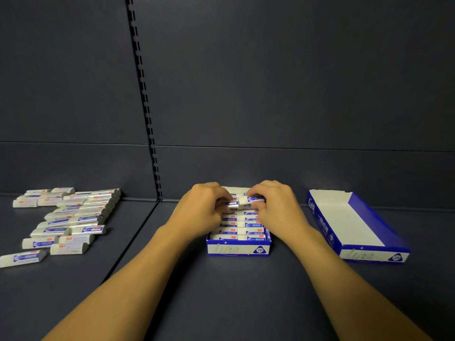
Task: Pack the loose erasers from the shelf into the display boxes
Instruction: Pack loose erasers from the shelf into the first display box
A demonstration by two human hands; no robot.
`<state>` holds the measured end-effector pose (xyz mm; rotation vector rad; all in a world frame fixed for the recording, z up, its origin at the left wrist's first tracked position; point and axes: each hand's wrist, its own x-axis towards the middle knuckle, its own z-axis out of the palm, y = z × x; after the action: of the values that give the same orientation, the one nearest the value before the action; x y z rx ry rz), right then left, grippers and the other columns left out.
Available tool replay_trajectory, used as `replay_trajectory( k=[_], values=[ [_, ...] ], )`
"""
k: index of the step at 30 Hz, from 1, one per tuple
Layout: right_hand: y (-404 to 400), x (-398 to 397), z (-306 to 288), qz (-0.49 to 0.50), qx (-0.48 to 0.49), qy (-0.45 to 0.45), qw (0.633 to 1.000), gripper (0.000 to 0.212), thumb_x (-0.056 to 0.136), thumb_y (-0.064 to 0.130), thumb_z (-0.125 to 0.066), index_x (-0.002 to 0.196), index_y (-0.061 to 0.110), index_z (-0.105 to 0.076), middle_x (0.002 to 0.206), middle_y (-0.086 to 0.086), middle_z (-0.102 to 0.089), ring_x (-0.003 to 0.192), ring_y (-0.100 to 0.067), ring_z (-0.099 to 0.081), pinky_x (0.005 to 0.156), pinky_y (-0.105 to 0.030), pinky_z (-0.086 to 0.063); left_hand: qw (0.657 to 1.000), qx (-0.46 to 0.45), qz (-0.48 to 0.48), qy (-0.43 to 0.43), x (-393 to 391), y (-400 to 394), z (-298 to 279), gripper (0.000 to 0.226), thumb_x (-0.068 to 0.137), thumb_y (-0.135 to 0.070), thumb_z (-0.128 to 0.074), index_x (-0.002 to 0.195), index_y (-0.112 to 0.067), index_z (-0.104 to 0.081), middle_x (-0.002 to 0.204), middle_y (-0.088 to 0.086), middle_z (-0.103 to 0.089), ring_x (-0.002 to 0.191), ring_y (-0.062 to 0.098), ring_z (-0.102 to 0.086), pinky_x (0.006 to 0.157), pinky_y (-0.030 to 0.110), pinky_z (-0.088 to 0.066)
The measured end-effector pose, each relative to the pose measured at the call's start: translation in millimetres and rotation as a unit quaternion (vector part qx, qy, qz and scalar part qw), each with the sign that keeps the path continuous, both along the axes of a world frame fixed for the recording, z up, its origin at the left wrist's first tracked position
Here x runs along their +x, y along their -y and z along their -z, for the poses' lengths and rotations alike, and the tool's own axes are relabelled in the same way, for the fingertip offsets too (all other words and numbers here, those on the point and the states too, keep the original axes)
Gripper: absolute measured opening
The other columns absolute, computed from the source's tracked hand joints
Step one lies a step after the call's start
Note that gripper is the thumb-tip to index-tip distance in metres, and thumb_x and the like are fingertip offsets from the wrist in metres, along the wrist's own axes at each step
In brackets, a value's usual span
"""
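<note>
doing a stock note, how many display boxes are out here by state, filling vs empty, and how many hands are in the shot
display box being filled: 1
empty display box: 1
hands, left hand and right hand, both at the box being filled: 2
total: 4

Shelf [221, 291]: 2 boxes and a spread of loose erasers.
Centre: filled box [238, 249], erasers [242, 228] packed inside in 2 columns, rows running near to far.
Over its far half: left hand [200, 207] and right hand [277, 207], side by side, each with fingers on an eraser [248, 200] at the top of the stack.
Right, apart from the filled box: empty box [354, 222], angled, near end further right.
Far left, well apart from both boxes: loose erasers [64, 217], lying flat in rough rows, beyond the shelf seam [133, 239].
Behind all: back panel [270, 82].
</note>
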<state>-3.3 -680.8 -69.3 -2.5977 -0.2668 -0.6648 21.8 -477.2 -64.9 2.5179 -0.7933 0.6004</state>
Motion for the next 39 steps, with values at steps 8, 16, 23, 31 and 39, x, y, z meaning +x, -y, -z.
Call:
replay_trajectory(
  k=[8,16,23,31,39],
  values=[
    [2,-2,0,0.008,0.0,-0.002,1.0,0.033,0.088,0.02,-0.075,0.12,0.023,-0.066,0.124,0.004,-0.064,0.111,-0.008,-0.057,0.089,-0.024,-0.052,0.999,0.029,-0.028,0.019,4,2,3,0.024,0.091,-0.024,-0.071,0.114,-0.025,-0.074,0.109,-0.008,-0.071,0.101,0.008,-0.055,0.082,0.022,-0.046],
    [-3,-2,3,0.012,0.005,-0.009,1.0,0.033,0.087,0.022,-0.076,0.117,0.025,-0.064,0.123,0.006,-0.063,0.109,-0.009,-0.059,0.085,-0.02,-0.051,0.996,0.082,-0.045,0.013,7,4,3,0.023,0.093,-0.031,-0.07,0.115,-0.031,-0.074,0.117,-0.012,-0.066,0.106,0.008,-0.059,0.095,0.026,-0.026],
    [-4,-2,3,0.018,0.002,-0.006,1.0,0.033,0.086,0.023,-0.077,0.117,0.026,-0.064,0.122,0.007,-0.063,0.107,-0.007,-0.058,0.083,-0.019,-0.05,0.991,0.117,-0.063,0.03,4,7,0,0.024,0.095,-0.034,-0.066,0.118,-0.034,-0.072,0.117,-0.011,-0.066,0.109,0.01,-0.055,0.094,0.028,-0.025],
    [-7,-7,0,0.024,-0.013,-0.006,1.0,0.031,0.087,0.025,-0.077,0.113,0.026,-0.06,0.119,0.007,-0.064,0.104,-0.009,-0.06,0.081,-0.022,-0.054,0.992,0.1,-0.063,0.038,5,3,3,0.016,0.093,-0.041,-0.066,0.106,-0.035,-0.074,0.11,-0.016,-0.068,0.105,0.006,-0.052,0.093,0.028,-0.024],
    [-7,-7,-2,0.038,-0.056,-0.028,0.997,0.025,0.088,0.028,-0.075,0.109,0.025,-0.061,0.117,0.007,-0.065,0.1,-0.007,-0.058,0.077,-0.019,-0.05,0.988,-0.024,-0.131,0.079,14,-19,-2,0.018,0.095,-0.028,-0.059,0.106,-0.033,-0.073,0.1,-0.011,-0.066,0.095,0.011,-0.058,0.085,0.031,-0.026]
  ],
)
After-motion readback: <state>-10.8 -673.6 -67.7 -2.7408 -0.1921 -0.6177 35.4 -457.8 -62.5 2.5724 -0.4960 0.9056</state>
